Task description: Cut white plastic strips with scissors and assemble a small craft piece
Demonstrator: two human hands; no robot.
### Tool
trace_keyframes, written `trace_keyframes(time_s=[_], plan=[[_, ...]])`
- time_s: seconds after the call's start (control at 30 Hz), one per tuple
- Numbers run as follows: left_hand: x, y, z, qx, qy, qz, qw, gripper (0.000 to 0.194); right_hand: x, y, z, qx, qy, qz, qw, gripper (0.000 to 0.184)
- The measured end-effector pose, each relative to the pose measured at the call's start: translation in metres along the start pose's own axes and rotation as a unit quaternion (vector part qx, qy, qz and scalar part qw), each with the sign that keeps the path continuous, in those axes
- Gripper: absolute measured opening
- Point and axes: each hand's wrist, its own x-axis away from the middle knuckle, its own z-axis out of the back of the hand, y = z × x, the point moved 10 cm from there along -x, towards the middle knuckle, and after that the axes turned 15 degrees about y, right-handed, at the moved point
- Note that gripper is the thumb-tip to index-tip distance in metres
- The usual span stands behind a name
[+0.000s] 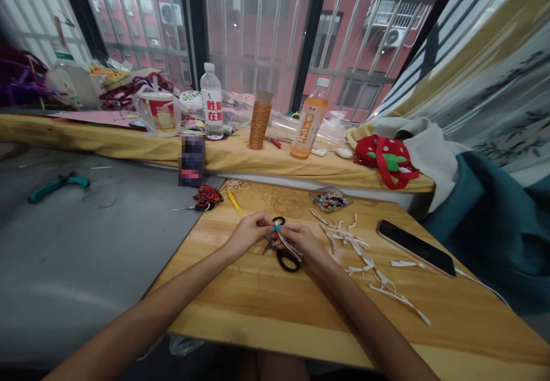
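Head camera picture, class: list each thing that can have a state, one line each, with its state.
Water bottle: upright, capped.
Juice bottle: upright, capped.
Phone: flat, screen dark.
Scissors: lying under the hands.
Left hand: pinching a white strip.
Right hand: pinching the same strip.

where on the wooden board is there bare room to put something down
Bare wood lies along the near edge of the wooden board, in front of both hands, and on its left corner beside the left hand. It is crowded right of the right hand, where white strips scatter toward the phone, and under the hands, where scissors lie.
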Motion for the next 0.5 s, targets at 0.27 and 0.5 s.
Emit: trace_keyframes(time_s=[0.27,0.5], plan=[[-0.0023,0.0005,0.0018,0.01,0.007,0.005,1.0,0.017,0.0027,0.0032,-0.0055,0.01,-0.033,-0.03,0.999,0.016],[-0.0018,0.0021,0.0028,0.046,0.012,0.018,0.999,0.019,0.0072,-0.0004,-0.0086,-0.026,-0.085,-0.048,0.995,0.015]])
